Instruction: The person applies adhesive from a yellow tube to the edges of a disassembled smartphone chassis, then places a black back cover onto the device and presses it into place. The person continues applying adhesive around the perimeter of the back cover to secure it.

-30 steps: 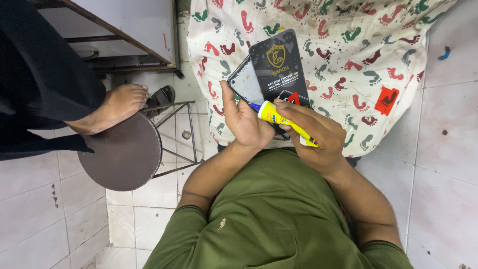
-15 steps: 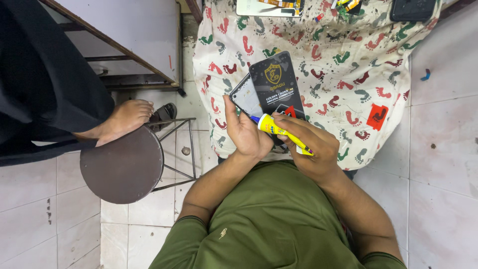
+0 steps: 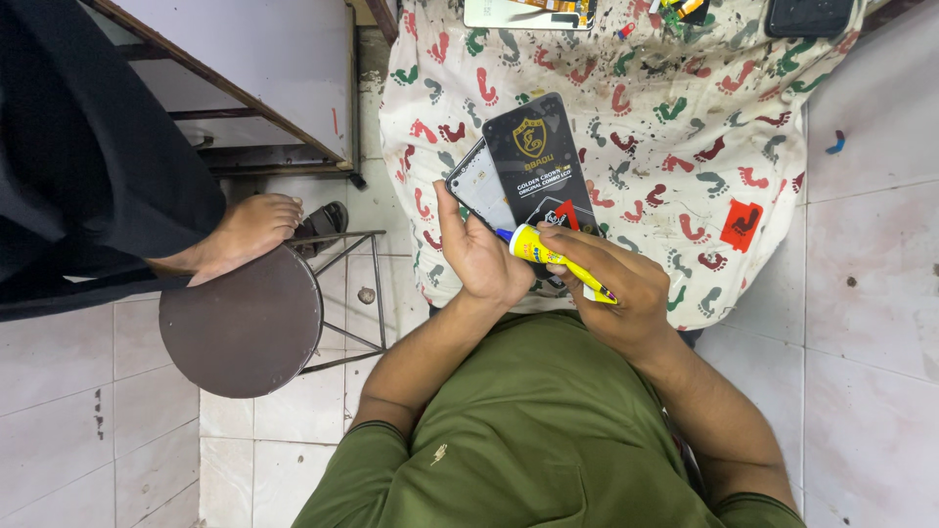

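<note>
Phone panel and glue tube held over the lap – spill and drop risks

Round brown stool sits far left on the tiled floor, another person's bare foot resting on its edge, dark robe above it. Well apart from the work, but a kick or shift of that stool could jolt the elbow nearby.

Left hand is clenched around a phone panel, thumb up along its left edge, fingers wrapped behind. A black glossy screen pack lies fanned against the panel, seemingly in the same grip, though which fingers hold it is hidden. Judgement: two flat slick pieces in one hand can slide apart; the pack could slip down onto the lap.

Right hand is closed on a yellow glue tube, blue nozzle touching or just beside the panel's lower edge; exact contact cannot be told. Risk: too hard a squeeze floods the edge, glue runs onto the left palm or the green shirt. A wobble would smear it across the panel face.

Everything is held above a footprint-patterned cloth, stained already. At its top edge lie another phone, small bits and a dark device; drips could reach the cloth, not those.
</note>
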